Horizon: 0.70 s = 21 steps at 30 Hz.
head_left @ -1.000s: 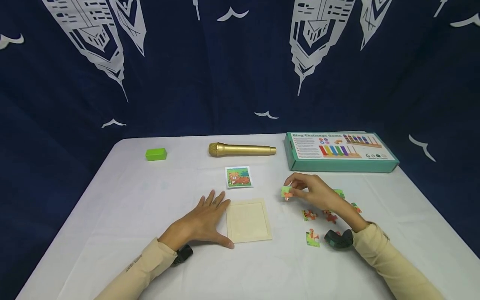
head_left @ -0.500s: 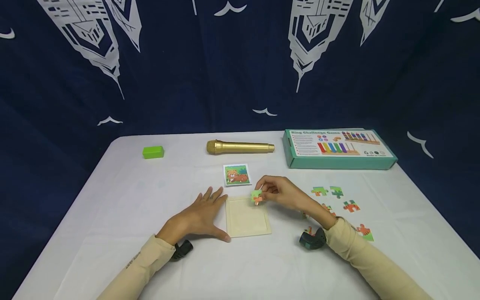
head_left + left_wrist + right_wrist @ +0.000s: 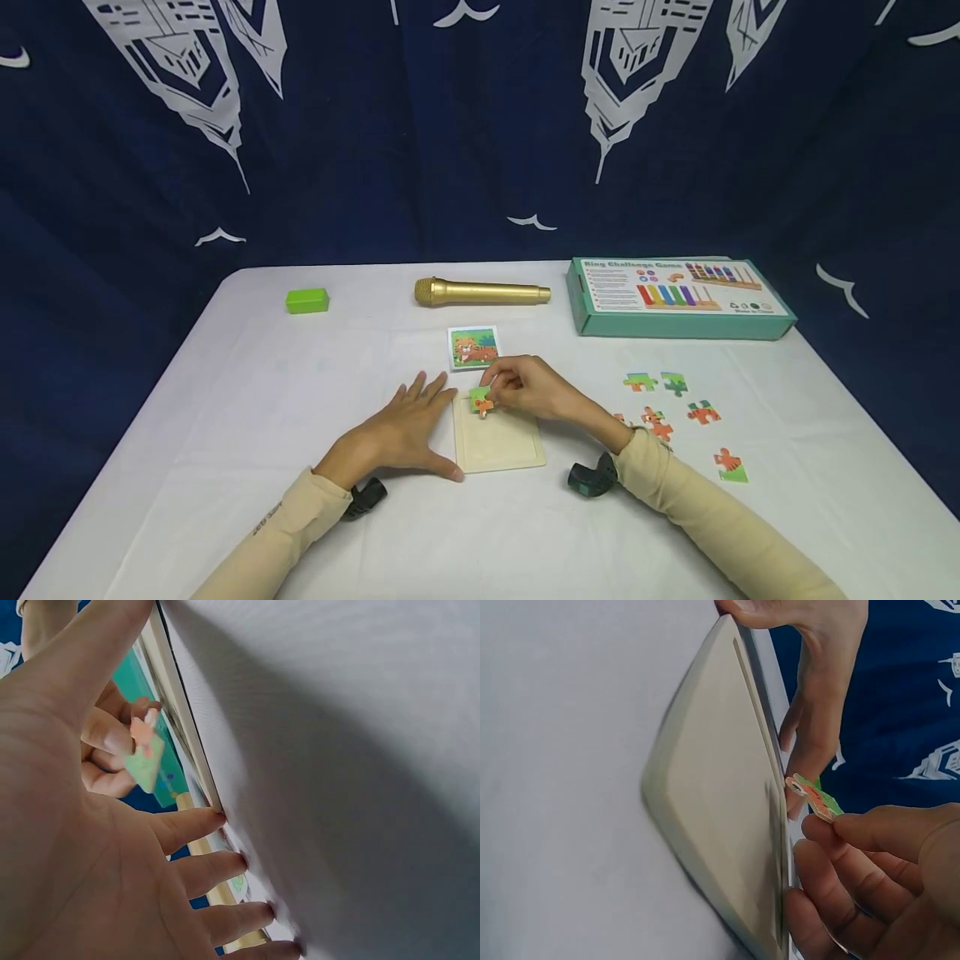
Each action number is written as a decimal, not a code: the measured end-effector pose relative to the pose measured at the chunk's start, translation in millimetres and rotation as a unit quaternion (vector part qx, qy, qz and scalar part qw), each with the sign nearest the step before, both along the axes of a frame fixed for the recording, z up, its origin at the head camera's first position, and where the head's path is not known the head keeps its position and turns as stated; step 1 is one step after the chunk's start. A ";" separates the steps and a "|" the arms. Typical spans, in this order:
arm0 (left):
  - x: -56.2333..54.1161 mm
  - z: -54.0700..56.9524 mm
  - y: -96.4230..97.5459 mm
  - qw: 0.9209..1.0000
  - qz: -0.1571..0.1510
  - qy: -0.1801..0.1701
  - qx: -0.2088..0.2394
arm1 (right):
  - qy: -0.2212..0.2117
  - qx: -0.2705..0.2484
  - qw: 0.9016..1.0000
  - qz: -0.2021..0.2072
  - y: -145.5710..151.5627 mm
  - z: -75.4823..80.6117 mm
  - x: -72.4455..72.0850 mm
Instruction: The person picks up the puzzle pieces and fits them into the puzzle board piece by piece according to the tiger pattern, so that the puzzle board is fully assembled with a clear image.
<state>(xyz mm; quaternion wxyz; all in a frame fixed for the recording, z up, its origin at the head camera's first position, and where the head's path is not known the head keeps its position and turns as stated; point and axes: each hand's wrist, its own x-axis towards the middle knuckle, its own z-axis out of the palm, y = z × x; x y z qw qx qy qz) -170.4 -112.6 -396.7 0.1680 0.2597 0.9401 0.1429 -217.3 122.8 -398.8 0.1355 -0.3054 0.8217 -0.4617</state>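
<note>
A square cream puzzle tray (image 3: 501, 442) with a raised rim lies flat on the white table. My left hand (image 3: 397, 432) rests beside its left edge, fingers spread and straight, with fingertips and thumb by the rim. Between thumb and fingertips, my right hand (image 3: 536, 388) pinches a green-and-orange jigsaw piece (image 3: 480, 402). The right wrist view shows that piece (image 3: 817, 799) tilted and held above the tray surface, near its far left corner. Just behind the tray lies a card with a tiger picture (image 3: 474, 347).
Several loose jigsaw pieces (image 3: 657, 423) lie to the right, one partly hidden by the right forearm. Along the back are a green block (image 3: 307, 301), a gold microphone (image 3: 482, 292) and a teal game box (image 3: 682, 298). A dark blue patterned curtain (image 3: 420, 133) hangs behind the table.
My right hand has carried the jigsaw piece leftward, from the table right of the tray to over its far left corner. The left hand has stayed by the tray.
</note>
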 end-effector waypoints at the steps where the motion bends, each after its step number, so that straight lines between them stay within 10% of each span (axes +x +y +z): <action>1: 0.1 0.3 0.0 1.000 0.000 0.000 -0.002 | 0.003 0.002 1.000 0.000 -1.7 -0.9 -0.5; 21: -1.2 -0.4 0.0 1.000 -0.005 0.005 -0.002 | 0.081 0.087 0.993 0.000 -13.7 -10.6 -3.9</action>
